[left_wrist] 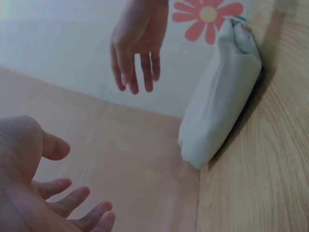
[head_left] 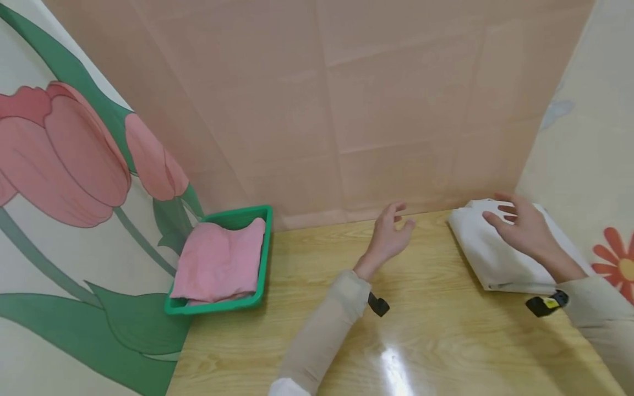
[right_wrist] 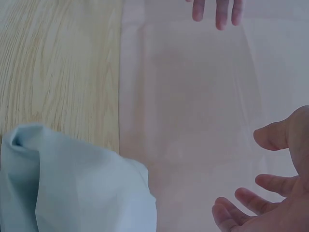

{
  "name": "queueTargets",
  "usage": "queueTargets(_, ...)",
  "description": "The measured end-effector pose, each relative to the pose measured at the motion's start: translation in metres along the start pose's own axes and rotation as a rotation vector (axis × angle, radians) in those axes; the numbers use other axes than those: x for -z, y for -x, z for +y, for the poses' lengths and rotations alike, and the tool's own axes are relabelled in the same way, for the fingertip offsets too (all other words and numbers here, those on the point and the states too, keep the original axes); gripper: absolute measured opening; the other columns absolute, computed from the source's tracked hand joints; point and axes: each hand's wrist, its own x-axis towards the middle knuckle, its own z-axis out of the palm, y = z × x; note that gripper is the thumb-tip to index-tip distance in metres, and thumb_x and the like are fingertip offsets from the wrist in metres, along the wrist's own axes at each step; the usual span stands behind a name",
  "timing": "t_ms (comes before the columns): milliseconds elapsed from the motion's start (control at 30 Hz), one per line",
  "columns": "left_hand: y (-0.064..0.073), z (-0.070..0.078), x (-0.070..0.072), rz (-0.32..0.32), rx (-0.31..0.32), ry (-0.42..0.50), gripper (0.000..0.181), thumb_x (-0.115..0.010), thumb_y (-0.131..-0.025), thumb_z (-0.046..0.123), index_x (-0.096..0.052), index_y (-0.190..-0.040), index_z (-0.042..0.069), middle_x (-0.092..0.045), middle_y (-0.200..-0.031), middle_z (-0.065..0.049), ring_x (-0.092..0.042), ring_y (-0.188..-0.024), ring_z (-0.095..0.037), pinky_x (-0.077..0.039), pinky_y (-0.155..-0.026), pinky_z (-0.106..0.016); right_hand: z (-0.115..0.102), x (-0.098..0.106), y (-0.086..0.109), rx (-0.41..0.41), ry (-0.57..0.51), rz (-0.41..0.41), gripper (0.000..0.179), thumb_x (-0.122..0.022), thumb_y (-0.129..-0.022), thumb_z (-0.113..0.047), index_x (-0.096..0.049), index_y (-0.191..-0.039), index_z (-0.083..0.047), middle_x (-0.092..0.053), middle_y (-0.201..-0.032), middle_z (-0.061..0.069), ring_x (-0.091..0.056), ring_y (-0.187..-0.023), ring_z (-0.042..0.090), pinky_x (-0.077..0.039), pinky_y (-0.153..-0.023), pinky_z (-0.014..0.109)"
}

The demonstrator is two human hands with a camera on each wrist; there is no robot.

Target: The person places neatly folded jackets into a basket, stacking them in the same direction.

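A folded white cloth (head_left: pixel 500 253) lies at the right end of the wooden table. Above it, in the head view, hovers my right hand (head_left: pixel 527 228), fingers apart and loosely bent, holding nothing. My left hand (head_left: pixel 388 234) is over the middle of the table, also with nothing in it, its thumb and fingers spread. The left wrist view has the cloth (left_wrist: pixel 222 92) standing thick beside the right hand (left_wrist: pixel 140 46), whose fingers point down. In the right wrist view the cloth's (right_wrist: pixel 91 183) folds show at the lower left, apart from the right hand's fingers (right_wrist: pixel 258 200).
A green tray (head_left: pixel 267 247) at the table's left holds folded pink cloth (head_left: pixel 218 261). Behind the wooden table (head_left: pixel 307 341) hangs a creased pinkish-brown sheet (head_left: pixel 396 110). Walls painted with flowers stand close on the left and right.
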Motion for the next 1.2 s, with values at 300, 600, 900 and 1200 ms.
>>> queueTargets(300,-0.009,0.004,-0.018,-0.016,0.010,-0.029,0.050,-0.059,-0.108,0.037,-0.050,-0.156,0.024,-0.055,-0.156,0.009,-0.057,-0.136,-0.016,-0.053,-0.104,-0.030,0.022,0.015,0.007,-0.037,0.012,0.027,0.075,-0.060,-0.109,-0.034,-0.028,-0.164,0.005,-0.036,-0.159,0.042,-0.045,-0.129,0.066,-0.030,-0.071,-0.003)
queueTargets(600,-0.014,-0.003,-0.026,0.003,0.037,-0.055,0.050,-0.061,-0.108,0.034,-0.051,-0.155,0.021,-0.056,-0.157,0.003,-0.059,-0.134,-0.017,-0.053,-0.104,-0.029,0.055,0.020,0.009,-0.054,0.004,0.063,0.072,-0.062,-0.107,-0.033,-0.034,-0.162,0.005,-0.043,-0.152,0.045,-0.065,-0.105,0.008,-0.037,-0.070,-0.002)
queueTargets(900,-0.023,-0.002,-0.049,-0.031,0.023,-0.122,0.050,-0.059,-0.109,0.037,-0.050,-0.156,0.024,-0.055,-0.155,0.008,-0.057,-0.132,-0.011,-0.052,-0.104,-0.027,0.088,0.037,0.018,-0.163,0.060,0.050,0.080,-0.055,-0.109,-0.042,-0.024,-0.165,0.006,-0.034,-0.160,0.044,-0.045,-0.127,0.069,-0.031,-0.063,0.005)
queueTargets(1200,-0.032,-0.010,-0.059,-0.021,0.044,-0.135,0.049,-0.058,-0.108,0.041,-0.051,-0.155,0.029,-0.056,-0.153,0.011,-0.059,-0.129,-0.010,-0.054,-0.101,-0.029,0.121,0.036,0.008,-0.148,0.090,0.080,0.074,-0.058,-0.108,-0.039,-0.035,-0.158,0.011,-0.042,-0.152,0.043,-0.059,-0.122,0.049,-0.031,-0.064,0.002)
